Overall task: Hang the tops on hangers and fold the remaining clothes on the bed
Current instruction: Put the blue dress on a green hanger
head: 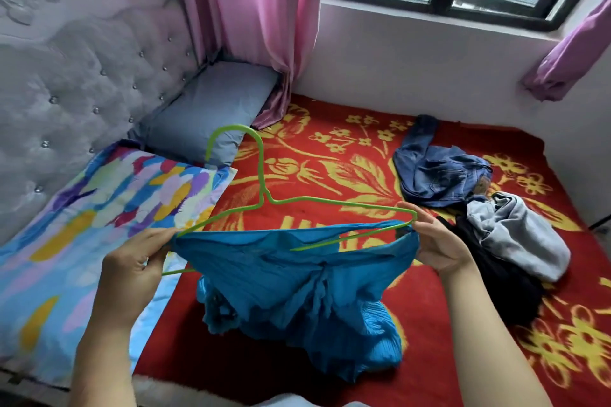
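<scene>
The blue top (291, 277) hangs in front of you over the near edge of the red floral blanket (330, 155), its hem bunched on the bed. The green wire hanger (265, 198) is only partly in: the lower bar shows through the neckline, but both sloping arms ride above the fabric. Your left hand (139, 261) pinches the top's edge together with the hanger's end, and your right hand (436, 244) pinches the opposite edge at the hanger's corner. Stretch the neckline wide, tip one hanger shoulder inside first, then ease the other in without bending the wire. The jeans (439, 175), a grey garment (519, 235) and a black one (502, 281) wait to your right. No brand or writing is readable anywhere.
</scene>
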Demonstrator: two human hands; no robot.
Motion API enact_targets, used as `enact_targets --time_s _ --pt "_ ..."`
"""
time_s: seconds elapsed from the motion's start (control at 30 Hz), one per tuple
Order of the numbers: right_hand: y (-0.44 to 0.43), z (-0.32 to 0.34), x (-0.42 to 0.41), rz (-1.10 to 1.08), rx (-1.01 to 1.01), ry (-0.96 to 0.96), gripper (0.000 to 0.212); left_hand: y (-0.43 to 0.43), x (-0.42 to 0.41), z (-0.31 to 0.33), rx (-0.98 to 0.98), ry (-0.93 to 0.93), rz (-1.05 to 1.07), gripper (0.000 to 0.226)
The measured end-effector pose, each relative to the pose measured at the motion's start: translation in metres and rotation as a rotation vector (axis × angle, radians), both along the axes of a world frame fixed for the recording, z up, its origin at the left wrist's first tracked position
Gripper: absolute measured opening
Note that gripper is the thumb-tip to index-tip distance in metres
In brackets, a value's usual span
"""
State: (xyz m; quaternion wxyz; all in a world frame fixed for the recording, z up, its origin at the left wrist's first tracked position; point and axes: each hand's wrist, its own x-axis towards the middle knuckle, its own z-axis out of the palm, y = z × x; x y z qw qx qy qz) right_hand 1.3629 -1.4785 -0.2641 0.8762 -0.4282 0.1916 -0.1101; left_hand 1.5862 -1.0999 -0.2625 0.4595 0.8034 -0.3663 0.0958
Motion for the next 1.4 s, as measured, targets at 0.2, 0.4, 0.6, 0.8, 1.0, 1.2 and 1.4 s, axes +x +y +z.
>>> enact_targets --time_s 0.2,0.4,0.6,0.8,1.0,1.2,1.4 --pt "0.001 0.003 0.004 0.118 0.079 -0.195 0.033 0.004 0.007 0.004 -0.026 -0.166 0.066 0.022" --pt "0.018 0.013 0.01 0.219 -0.057 -0.043 0.024 0.007 0.016 0.001 -0.03 -0.204 0.134 0.021" --pt "0.026 0.028 0.024 0.013 -0.295 0.341 0.031 -0.014 0.012 0.013 0.194 -0.408 0.138 0.031" --pt "0.043 0.019 0.038 -0.135 -0.654 0.417 0.01 -0.025 0.006 0.001 -0.095 -0.032 0.139 0.033" --pt "0.045 0.055 0.035 -0.299 -1.653 0.712 0.068 -0.031 0.001 0.016 -0.119 0.067 0.13 0.033" --pt "0.066 0.115 0.068 0.365 -1.718 0.318 0.043 -0.055 0.007 0.054 -0.12 0.113 0.042 0.044" --pt "0.059 0.169 0.098 0.191 -1.414 0.157 0.029 -0.049 0.027 0.124 -0.054 0.062 -0.038 0.066"
